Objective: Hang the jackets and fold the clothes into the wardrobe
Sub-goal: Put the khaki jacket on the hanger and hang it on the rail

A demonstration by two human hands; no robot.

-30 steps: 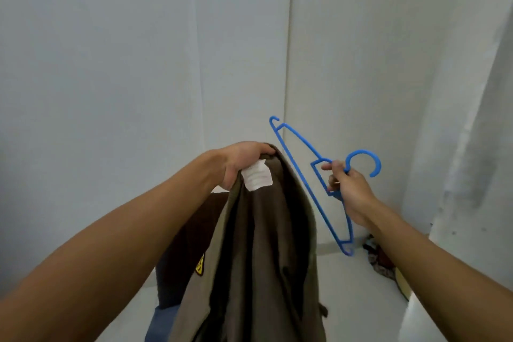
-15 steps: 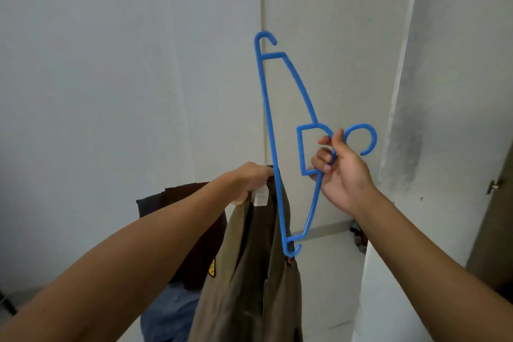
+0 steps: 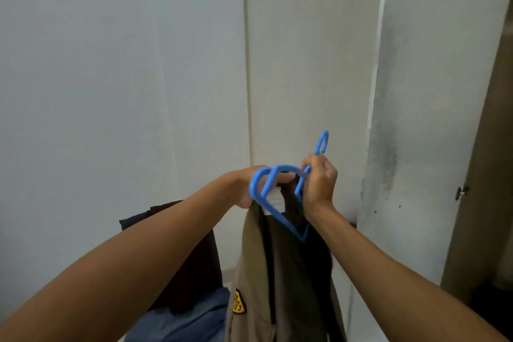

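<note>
A khaki-brown jacket (image 3: 280, 280) with a yellow sleeve patch hangs from my left hand (image 3: 247, 189), which grips it at the collar beside a white label. My right hand (image 3: 319, 183) holds a blue plastic hanger (image 3: 277, 197) by its neck, below the hook. The hanger lies across the collar opening, one arm looping over my left fingers and the other dipping into the jacket. The wardrobe's white door panel (image 3: 416, 119) stands at the right, and its dark opening (image 3: 494, 203) shows at the far right edge.
A white wall (image 3: 111, 91) and a corner fill the view ahead. Behind my left forearm a dark brown garment (image 3: 194, 272) and a blue denim one (image 3: 188, 319) lie piled low. A small metal hinge (image 3: 462, 191) sits on the door edge.
My right hand has swung the hanger down from upright and brought it onto the jacket collar next to my left hand. The view has shifted right, showing more of the wardrobe.
</note>
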